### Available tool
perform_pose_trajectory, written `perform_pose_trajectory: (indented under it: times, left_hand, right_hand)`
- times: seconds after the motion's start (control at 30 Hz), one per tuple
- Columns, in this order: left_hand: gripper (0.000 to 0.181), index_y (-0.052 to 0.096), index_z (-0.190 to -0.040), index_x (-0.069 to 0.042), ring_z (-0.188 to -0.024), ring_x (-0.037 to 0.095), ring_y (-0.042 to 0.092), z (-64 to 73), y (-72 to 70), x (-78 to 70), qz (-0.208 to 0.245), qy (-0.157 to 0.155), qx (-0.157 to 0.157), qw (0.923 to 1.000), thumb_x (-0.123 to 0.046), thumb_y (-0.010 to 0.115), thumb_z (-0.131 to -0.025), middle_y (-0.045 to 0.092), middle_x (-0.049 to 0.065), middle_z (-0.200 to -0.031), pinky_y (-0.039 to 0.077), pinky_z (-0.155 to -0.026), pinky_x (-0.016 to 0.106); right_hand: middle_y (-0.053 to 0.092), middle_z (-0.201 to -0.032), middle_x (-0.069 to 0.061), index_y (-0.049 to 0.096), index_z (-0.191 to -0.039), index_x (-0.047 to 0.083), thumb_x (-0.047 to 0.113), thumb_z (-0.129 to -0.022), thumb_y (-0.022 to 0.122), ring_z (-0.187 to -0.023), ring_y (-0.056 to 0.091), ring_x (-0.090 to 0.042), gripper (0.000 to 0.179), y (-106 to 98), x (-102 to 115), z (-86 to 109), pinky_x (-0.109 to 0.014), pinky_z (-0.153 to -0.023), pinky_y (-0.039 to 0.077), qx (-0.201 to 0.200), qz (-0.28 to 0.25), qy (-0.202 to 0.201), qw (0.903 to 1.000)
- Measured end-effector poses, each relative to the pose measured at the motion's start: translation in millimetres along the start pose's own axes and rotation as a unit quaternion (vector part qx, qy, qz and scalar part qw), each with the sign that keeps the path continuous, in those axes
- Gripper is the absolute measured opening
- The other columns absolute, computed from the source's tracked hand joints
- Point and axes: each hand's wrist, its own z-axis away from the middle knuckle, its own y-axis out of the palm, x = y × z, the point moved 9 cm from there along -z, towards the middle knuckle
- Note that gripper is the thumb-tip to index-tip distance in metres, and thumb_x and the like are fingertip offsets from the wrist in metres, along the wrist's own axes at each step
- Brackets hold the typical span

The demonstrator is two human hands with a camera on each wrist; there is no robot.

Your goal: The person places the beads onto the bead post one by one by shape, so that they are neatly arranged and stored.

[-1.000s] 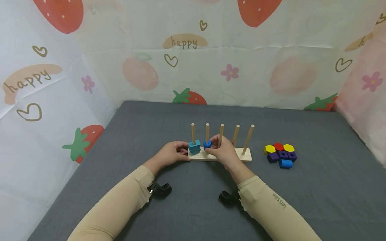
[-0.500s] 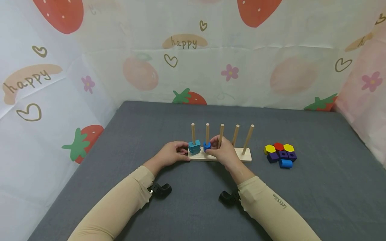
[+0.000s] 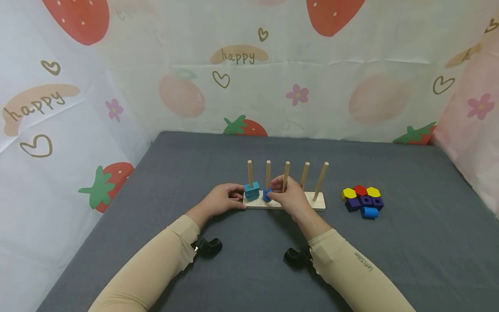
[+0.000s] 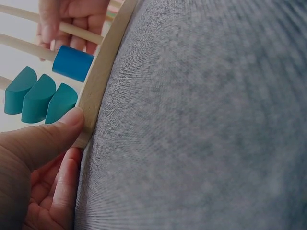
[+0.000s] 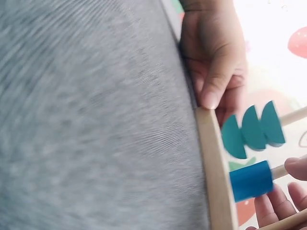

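Left hand: lay at the left end of the base, thumb on the top edge and the other fingers curled below, pinching it; left hand [image 3: 224, 198], base [image 3: 319, 203].
Right hand: reached in at the second and third pegs, palm inward; right hand [image 3: 290, 195] had its thumb and fingers parted and loose, thumb just above the cylinder and fingertips beside it. Whether any fingertip touched it, I could not tell.
Cylinder: one, blue, threaded on the second peg from the left and down against the base; cylinder [image 5: 251, 181].
Pegs: five, in one row along the base; pegs [image 3: 321, 181].
First peg: held three teal blocks, half-round, stacked at slightly different angles; teal blocks [image 4: 38, 98].
Loose pieces: seven, grouped on the surface right of the base; two yellow hexagons [image 3: 373, 192], one red hexagon [image 3: 360, 190], three purple blocks [image 3: 353, 204] and one blue roller [image 3: 369, 212] lying on its side nearest the person.
Surface: grey cloth, beneath base and pieces; surface [image 3: 249, 277].
Wrists: each sleeve carried a black mount; sleeves [image 3: 152, 264], mount [image 3: 209, 248].
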Motion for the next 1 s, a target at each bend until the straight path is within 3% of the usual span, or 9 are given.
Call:
perform_pose_trajectory:
  times: [0.33,0.5,0.73,1.0]
  left_hand:
    - [0.050,0.060,-0.118,-0.011,-0.090,0.010,0.058,-1.8,0.2,2.2,-0.005,-0.001,-0.004,1.0000,-0.018,0.078,-0.072,0.064,0.000,-0.100,0.049,-0.082,0.026]
    - [0.050,0.060,-0.118,-0.011,-0.089,0.010,0.058,-3.5,-0.1,3.2,-0.012,0.001,-0.004,0.9999,-0.019,0.078,-0.072,0.064,0.000,-0.098,0.049,-0.082,0.027]
    - [0.051,0.060,-0.119,-0.011,-0.089,0.011,0.058,-4.0,-0.4,4.1,-0.012,-0.001,-0.003,0.9999,-0.020,0.078,-0.073,0.064,0.000,-0.098,0.049,-0.082,0.027]
    - [0.050,0.060,-0.119,-0.011,-0.089,0.011,0.058,-4.4,-0.3,3.3,-0.011,-0.003,-0.002,0.9999,-0.020,0.078,-0.072,0.064,0.000,-0.097,0.049,-0.082,0.027]
  right_hand:
    - [0.059,-0.111,-0.012,0.051,-0.120,0.004,0.006,-0.086,0.063,-0.103,0.057,-0.024,0.035,-11,30,6.7,-0.038,-0.091,0.045,0.014,-0.018,-0.032,0.9992]
    - [0.058,-0.117,-0.012,0.047,-0.128,0.009,0.009,-0.089,0.059,-0.108,0.055,-0.024,0.040,-20,55,13.5,-0.039,-0.094,0.043,0.018,-0.016,-0.068,0.9974]
    - [0.056,-0.120,-0.010,0.044,-0.131,0.012,0.008,-0.090,0.058,-0.105,0.051,-0.022,0.044,-33,89,22.1,-0.035,-0.088,0.043,0.026,-0.026,-0.125,0.9914]
    - [0.053,-0.123,-0.010,0.047,-0.129,0.008,0.007,-0.089,0.058,-0.111,0.052,-0.021,0.041,-55,111,33.3,-0.030,-0.093,0.044,0.050,-0.054,-0.168,0.9830]
